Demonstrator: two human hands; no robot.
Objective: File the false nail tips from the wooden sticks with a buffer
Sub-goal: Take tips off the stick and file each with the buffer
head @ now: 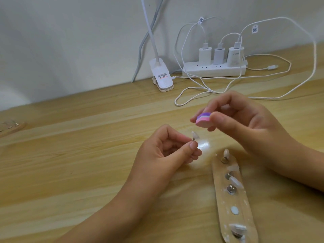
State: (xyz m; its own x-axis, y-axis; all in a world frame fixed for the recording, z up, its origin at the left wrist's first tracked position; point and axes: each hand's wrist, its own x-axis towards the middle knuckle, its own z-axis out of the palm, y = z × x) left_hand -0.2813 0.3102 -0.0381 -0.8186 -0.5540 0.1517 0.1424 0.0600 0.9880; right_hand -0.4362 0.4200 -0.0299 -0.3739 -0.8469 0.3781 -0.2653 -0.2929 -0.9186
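The left hand (163,149) and right hand (249,123) join bare forearms (108,209), fingernails (246,146) seemingly short and plain.

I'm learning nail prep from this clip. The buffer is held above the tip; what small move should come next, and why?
Probably lower the right hand so the buffer meets the nail tip. The left hand pinches that tip from below, and the buffer hangs above it, not touching. More tips wait on the wooden stick.

Wooden stick (236,199) on table (70,155), power strip (213,71) behind
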